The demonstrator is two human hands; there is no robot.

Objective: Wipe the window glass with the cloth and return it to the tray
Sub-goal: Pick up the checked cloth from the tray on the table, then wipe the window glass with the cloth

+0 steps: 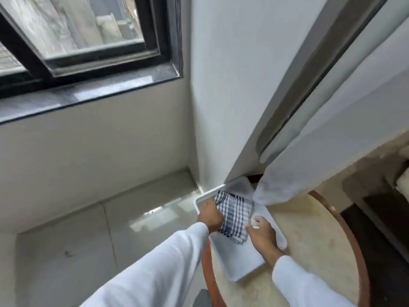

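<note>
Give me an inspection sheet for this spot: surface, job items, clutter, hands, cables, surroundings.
Surface: round table, pale top, brown rim.
Job's things: checked cloth lies in the white tray on the table; window glass up left.
Clutter: nothing seen.
Hands: left hand on the cloth's left edge, right hand at its right edge; grip cannot be told.
Cables: nothing seen.
Surroundings: pale curtain hangs over the tray's far end; dark window sill; glossy tiled floor.
</note>
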